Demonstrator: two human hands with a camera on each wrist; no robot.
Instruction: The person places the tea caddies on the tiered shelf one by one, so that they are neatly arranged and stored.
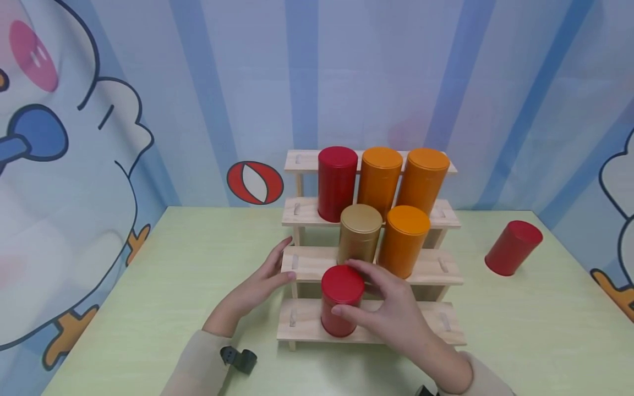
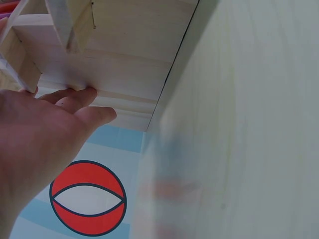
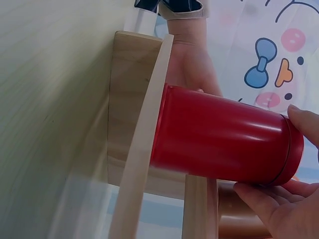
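A red cylindrical canister (image 1: pixel 339 311) stands upright on the lowest step of a tiered wooden rack (image 1: pixel 443 324). My right hand (image 1: pixel 396 313) grips it near the lid, thumb in front and fingers on the far side. In the right wrist view, the base of the red canister (image 3: pixel 224 134) meets the step, and my right hand (image 3: pixel 294 209) spans its lid end. My left hand (image 1: pixel 255 291) rests against the rack's left side. Its fingers lie fairly straight along the wood in the left wrist view, where the left hand (image 2: pixel 45 129) holds no canister.
One step up stand a gold canister (image 1: pixel 360 234) and an orange canister (image 1: pixel 406 242). Higher up are another red canister (image 1: pixel 337 184) and two orange canisters (image 1: pixel 380 179). A separate red canister (image 1: pixel 513 247) stands on the table (image 1: pixel 540 335) right of the rack. Behind hangs a striped backdrop (image 1: pixel 381 71).
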